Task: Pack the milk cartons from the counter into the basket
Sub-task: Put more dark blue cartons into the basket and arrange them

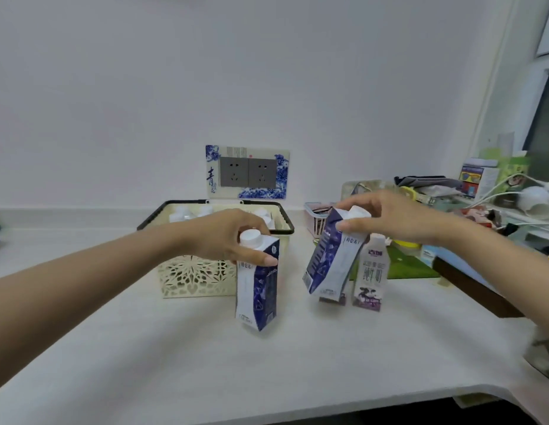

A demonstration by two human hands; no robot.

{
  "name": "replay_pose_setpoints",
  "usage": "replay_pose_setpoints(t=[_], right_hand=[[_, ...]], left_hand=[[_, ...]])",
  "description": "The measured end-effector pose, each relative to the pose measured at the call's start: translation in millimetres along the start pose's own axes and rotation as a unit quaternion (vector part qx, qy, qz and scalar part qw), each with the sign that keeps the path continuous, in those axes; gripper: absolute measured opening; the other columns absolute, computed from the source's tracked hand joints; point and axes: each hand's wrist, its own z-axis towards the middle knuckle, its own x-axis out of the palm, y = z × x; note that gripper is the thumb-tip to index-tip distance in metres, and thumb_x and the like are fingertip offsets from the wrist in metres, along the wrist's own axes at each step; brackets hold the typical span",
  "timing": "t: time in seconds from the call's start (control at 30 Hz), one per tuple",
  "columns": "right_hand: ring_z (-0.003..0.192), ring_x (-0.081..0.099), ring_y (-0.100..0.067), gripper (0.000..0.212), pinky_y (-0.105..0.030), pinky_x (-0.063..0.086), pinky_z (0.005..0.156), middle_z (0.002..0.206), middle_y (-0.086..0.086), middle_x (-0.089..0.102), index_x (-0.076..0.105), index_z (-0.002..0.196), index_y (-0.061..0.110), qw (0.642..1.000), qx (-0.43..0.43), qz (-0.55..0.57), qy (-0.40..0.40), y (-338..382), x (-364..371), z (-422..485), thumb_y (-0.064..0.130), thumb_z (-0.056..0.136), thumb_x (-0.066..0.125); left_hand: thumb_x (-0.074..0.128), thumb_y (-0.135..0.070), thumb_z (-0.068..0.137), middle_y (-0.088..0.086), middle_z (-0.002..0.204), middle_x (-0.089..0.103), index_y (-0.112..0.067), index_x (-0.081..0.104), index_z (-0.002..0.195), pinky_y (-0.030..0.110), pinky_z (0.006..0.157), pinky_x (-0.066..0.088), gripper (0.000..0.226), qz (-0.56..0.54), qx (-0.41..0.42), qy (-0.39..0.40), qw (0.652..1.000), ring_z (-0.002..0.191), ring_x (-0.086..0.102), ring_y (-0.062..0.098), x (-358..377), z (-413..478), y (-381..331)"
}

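Two blue-and-white milk cartons in the hands, one apiece. Left carton (257,286) upright, just in front of the basket's near right corner, gripped at the top by the left hand (236,237), thumb and fingers curled round the shoulder beside the white cap. Cannot tell whether lifted clear of the counter (175,348) or resting on it. Right carton (331,262) tilted, base swung toward the left, pinched at the cap end by the right hand (389,216), fingers closed about the top. Seemingly off the surface.

Purple carton (371,271) standing on the counter just beside and behind the tilted one, not yet picked up. Possibly another dark base tucked under the tilted carton, too hidden to be sure. Basket (193,277) cream, lattice-walled, black-rimmed, toward the back of the counter, with several white caps (187,213) showing inside, mostly along the far side. Beyond, a socket plate (247,171) on the wall and clutter (435,191) off to the right.

Likely risks from here:
- High, narrow grips, so swinging or slipping if rushed.
- Tilted base clipping the purple carton and toppling it.
- Both hands reaching the basket together and colliding over the rim.
- A base catching on the black rim.
- Landing on a cap already inside and ending up wedged askew.
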Motion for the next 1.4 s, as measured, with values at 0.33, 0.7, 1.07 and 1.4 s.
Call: replay_pose_setpoints(t=[0.33,0.7,1.07,1.4], right_hand=[[0.075,0.068,0.005,0.031,-0.017,0.055,0.064,0.093,0.007,0.075,0.068,0.108,0.025,0.985,-0.105,0.072,-0.115,63,6,77,0.042,0.082,0.067],[0.064,0.064,0.004,0.018,-0.014,0.051,0.055,0.081,0.01,0.076,0.071,0.093,0.032,0.99,-0.073,0.064,-0.101,35,16,140,0.046,0.085,0.063],[0.07,0.059,-0.005,0.047,-0.016,0.047,0.063,0.078,-0.008,0.067,0.069,0.109,0.008,0.998,-0.041,0.025,0.03,16,33,179,0.048,0.087,0.06],[0.093,0.056,0.022,0.045,0.003,0.035,0.075,0.093,0.05,0.06,0.071,0.1,0.046,0.994,-0.092,-0.027,-0.049,-4,80,136,0.067,0.06,0.069]], left_hand=[[0.073,-0.058,0.069,-0.019,0.104,0.064,-0.034,0.062,0.107,0.026,0.085,0.053,0.046,0.011,-0.056,0.031,0.998,0.097,0.061,0.002,-1,-30,47],[0.032,-0.067,0.079,-0.009,0.093,0.075,-0.027,0.07,0.095,0.022,0.071,0.057,0.058,-0.128,-0.062,-0.086,0.986,0.081,0.07,0.007,-60,3,60],[0.015,-0.066,0.084,-0.025,0.103,0.066,-0.033,0.07,0.108,0.005,0.079,0.037,0.068,-0.14,-0.093,-0.073,0.983,0.097,0.058,-0.01,-23,42,94],[0.017,-0.062,0.087,-0.022,0.115,0.066,-0.034,0.071,0.109,-0.002,0.074,0.036,0.065,-0.165,-0.09,-0.081,0.979,0.102,0.052,-0.016,-20,42,98]])
